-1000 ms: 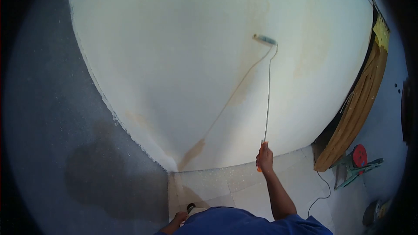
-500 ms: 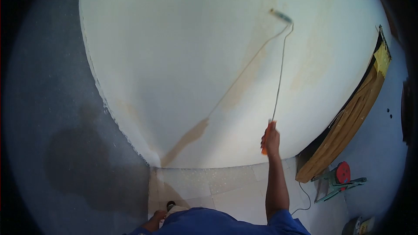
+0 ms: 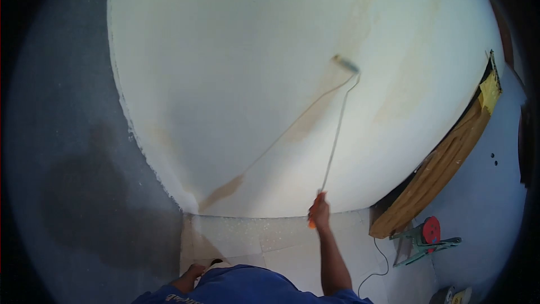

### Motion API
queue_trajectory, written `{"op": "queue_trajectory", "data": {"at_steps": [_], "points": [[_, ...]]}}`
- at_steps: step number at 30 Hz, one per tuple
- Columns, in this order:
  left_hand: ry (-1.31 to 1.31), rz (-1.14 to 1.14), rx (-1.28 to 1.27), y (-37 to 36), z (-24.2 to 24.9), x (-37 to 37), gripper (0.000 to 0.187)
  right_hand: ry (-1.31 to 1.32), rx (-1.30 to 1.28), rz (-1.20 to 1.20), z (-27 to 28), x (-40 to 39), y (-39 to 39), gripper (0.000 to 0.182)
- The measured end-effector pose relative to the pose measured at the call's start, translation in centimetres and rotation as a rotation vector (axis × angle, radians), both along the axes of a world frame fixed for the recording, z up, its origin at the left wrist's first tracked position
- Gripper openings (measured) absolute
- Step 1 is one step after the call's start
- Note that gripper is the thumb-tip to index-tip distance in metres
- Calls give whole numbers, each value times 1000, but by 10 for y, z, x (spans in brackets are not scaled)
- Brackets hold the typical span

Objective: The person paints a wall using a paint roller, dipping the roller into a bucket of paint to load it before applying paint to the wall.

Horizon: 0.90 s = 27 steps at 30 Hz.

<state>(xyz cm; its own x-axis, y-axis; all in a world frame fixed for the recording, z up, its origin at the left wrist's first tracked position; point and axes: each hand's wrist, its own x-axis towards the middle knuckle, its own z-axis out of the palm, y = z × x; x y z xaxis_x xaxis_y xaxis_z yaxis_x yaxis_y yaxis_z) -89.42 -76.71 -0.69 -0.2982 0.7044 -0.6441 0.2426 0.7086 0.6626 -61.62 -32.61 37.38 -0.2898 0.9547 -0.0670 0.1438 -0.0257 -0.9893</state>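
My right hand (image 3: 320, 212) is closed around the orange handle (image 3: 312, 223) of a paint roller. The long thin rod rises from it to the roller head (image 3: 345, 63), which lies against the white wall (image 3: 236, 107). The roller and arm cast a shadow on the wall. My left hand (image 3: 194, 273) hangs low beside my body at the bottom left; its fingers are too small and partly hidden to read.
A dark grey wall (image 3: 67, 95) meets the white one at the left. To the right lean brown wooden boards (image 3: 439, 171) with a yellow piece on top. Near them a green stand with a red reel (image 3: 431, 231) sits on the tiled floor (image 3: 292, 250), along with a cable.
My right hand has come down and to the left with the roller, and the roller head sits lower on the wall. The view has shifted slightly.
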Motion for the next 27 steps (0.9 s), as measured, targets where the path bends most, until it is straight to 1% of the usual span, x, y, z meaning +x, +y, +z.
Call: {"op": "queue_trajectory", "data": {"at_steps": [2,4,6,7,8,9,10,11,13,14,15,16,17,19,20,22,25,26,27], "points": [[-253,436,-170,3,30,-4,31,-7,-64,-2,-43,2,-27,61],[-207,408,-256,7,19,-26,28,33,-199,37,-64,6,-57,61],[-226,378,-256,8,15,-47,28,58,-205,114,-75,11,-79,60],[-242,365,-267,10,15,-56,28,59,-194,104,-77,15,-85,60],[-240,356,-257,16,23,-63,28,55,-235,101,-79,17,-90,60],[-211,350,-318,22,32,-70,28,53,-276,98,-78,17,-93,61],[-181,344,-379,28,38,-76,29,57,-264,90,-76,16,-94,61],[-177,334,-367,35,42,-80,29,56,-243,48,-73,15,-94,61],[-211,456,-408,53,54,-87,32,56,-216,-22,-66,14,-90,61],[-209,445,-397,59,55,-94,32,59,-205,-32,-62,14,-83,61],[-274,304,-392,59,35,-104,32,69,-197,-49,-57,13,-73,61],[-337,163,-387,64,25,-112,34,79,-190,-65,-50,12,-66,62],[-336,150,-381,65,29,-113,34,29,-127,-80,-37,8,-59,62],[-357,201,-225,59,39,-113,32,26,-70,-105,-13,3,-39,63],[-359,185,-219,61,41,-119,32,22,-21,-117,1,1,-28,64],[-525,179,-37,45,23,-138,25,12,78,-129,35,-4,-6,65],[-777,172,223,21,6,-159,14,-21,139,-219,116,-15,19,63],[-782,161,222,16,5,-162,14,-15,161,-244,142,-18,29,64],[-718,90,253,15,5,-163,15,-27,189,-275,171,-22,35,64]]}}
